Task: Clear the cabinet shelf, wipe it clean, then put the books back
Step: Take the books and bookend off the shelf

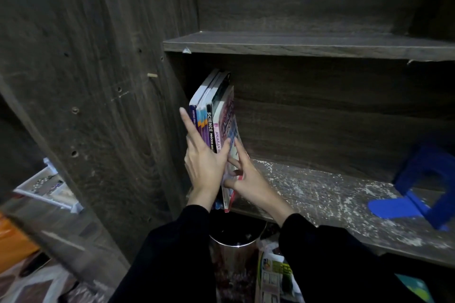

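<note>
The side wall [123, 106] of the cabinet stands on the left, and the books [214, 115] lean upright against it at the left end of the shelf [320, 192], so the wall serves them as a support. Their lower corners stick out a little over the front edge.

The left hand [204, 162] lies on the spines with straight fingers, the forefinger pointing up. It grips nothing; I think it keeps the pack together. The right hand [248, 179] presses spread fingers on the cover of the outer book, probably so that it does not fall to the right.

The shelf board is covered with pale dust, so it seems that the wiping is not done yet and the books must come out first. Far right stands a blue bookend [423, 187], well apart from the books and holding nothing.
</note>
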